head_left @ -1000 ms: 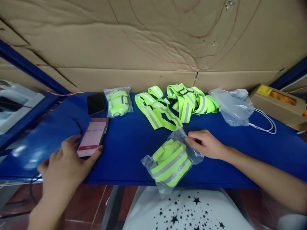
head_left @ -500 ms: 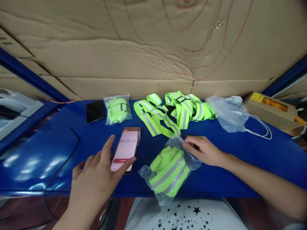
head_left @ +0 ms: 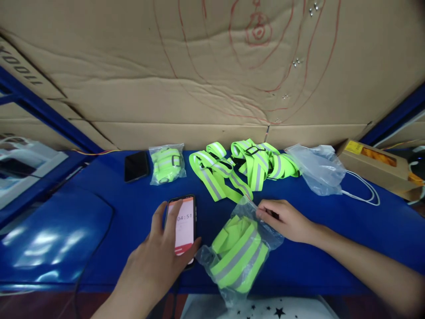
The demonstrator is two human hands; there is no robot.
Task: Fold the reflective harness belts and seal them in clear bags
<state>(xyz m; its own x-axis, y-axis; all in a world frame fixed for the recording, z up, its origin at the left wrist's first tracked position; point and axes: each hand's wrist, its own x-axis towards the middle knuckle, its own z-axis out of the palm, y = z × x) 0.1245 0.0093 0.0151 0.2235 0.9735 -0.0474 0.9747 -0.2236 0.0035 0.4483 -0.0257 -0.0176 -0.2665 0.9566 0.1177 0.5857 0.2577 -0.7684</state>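
Note:
A phone (head_left: 184,228) with a lit timer screen lies on the blue table, and my left hand (head_left: 156,252) rests over it, fingers spread, fingertips at its edges and screen. My right hand (head_left: 285,219) pinches the upper edge of a clear plastic bag (head_left: 272,237). Inside that bag is a folded yellow-green reflective strap (head_left: 241,257), near the table's front edge. Loose reflective straps (head_left: 255,161) with black buckles lie in a heap behind it. Another bagged strap (head_left: 167,164) sits at the back left, beside a dark phone (head_left: 136,166).
Crumpled clear plastic bags (head_left: 315,168) and a white cable (head_left: 368,188) lie at the right. A cardboard box (head_left: 375,166) stands at the far right. Cardboard sheeting (head_left: 199,102) backs the blue table (head_left: 133,221). A black cable crosses the left side.
The view has tilted up a little. My left hand has shifted right over the lit phone, its fingers now across the screen. My right hand keeps its pinch on the bag.

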